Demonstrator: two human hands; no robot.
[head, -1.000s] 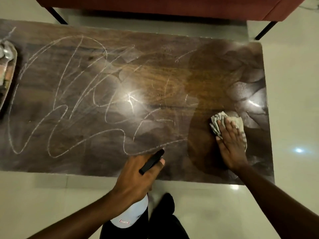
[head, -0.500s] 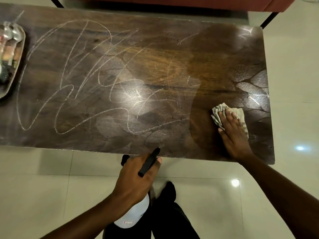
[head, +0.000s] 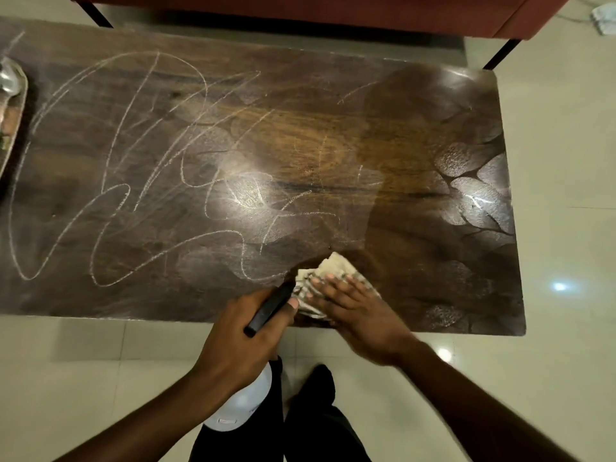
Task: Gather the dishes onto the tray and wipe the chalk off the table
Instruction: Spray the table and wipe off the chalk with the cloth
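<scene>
One hand [head: 358,310] slid cloth [head: 328,278] leftward

The counter [head: 300,135] was dark wood-grain, glossy enough to throw back the lamp glare, with dull powdery chalk lines [head: 126,195] across its left part and a darker, wet-looking sheen on the right. The cloth [head: 328,270] looked soft and crumpled. The spray bottle [head: 246,405] was pale matt plastic with a black trigger. The tray [head: 16,105] seemed metal. The floor [head: 566,195] was glossy tile.
</scene>
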